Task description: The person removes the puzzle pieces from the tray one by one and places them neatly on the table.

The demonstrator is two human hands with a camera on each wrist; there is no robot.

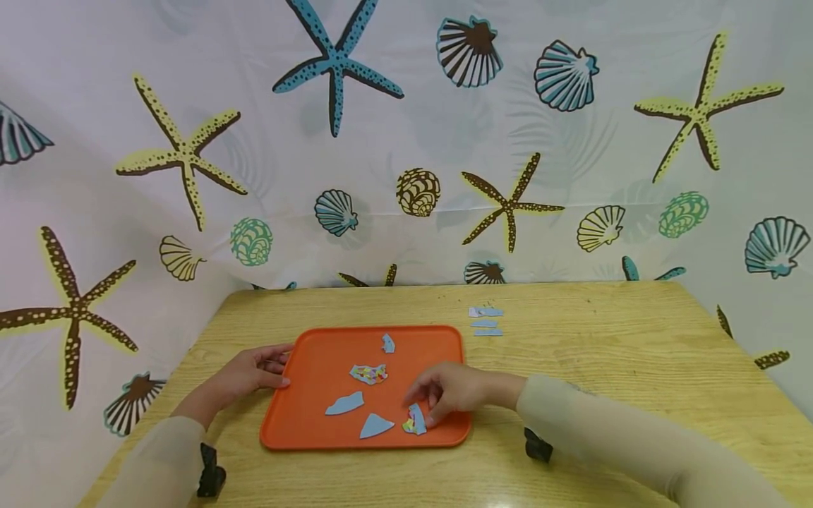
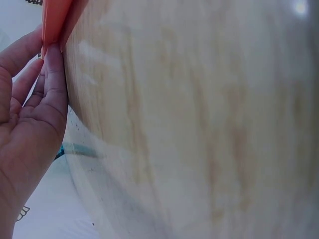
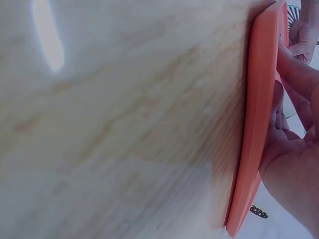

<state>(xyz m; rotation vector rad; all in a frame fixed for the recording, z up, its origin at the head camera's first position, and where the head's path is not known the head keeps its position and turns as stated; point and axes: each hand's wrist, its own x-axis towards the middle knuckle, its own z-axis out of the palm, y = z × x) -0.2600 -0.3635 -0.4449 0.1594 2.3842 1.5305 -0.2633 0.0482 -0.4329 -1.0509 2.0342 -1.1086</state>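
Note:
An orange tray (image 1: 406, 346) lies on the table with several torn paper pieces on it. My left hand (image 1: 254, 372) is at the tray's left edge, thumb and extended fingers against the rim; the left wrist view shows the same hand (image 2: 40, 99) along the orange edge. Over the tray's front right, my right hand (image 1: 454, 388) has thumb and curled fingers at opposite edges of a blue, multicoloured paper piece (image 1: 416, 421). Close by lies a blue triangular piece (image 1: 376, 425). In the right wrist view, the tray wall (image 3: 254, 109) hides that piece.
Also on the tray are a long blue piece (image 1: 345, 403), a colourful piece (image 1: 368, 374) and a small blue piece (image 1: 388, 343). Several blue strips (image 1: 486, 323) lie on the table (image 1: 591, 346) behind the tray. A patterned curtain (image 1: 381, 155) hangs behind.

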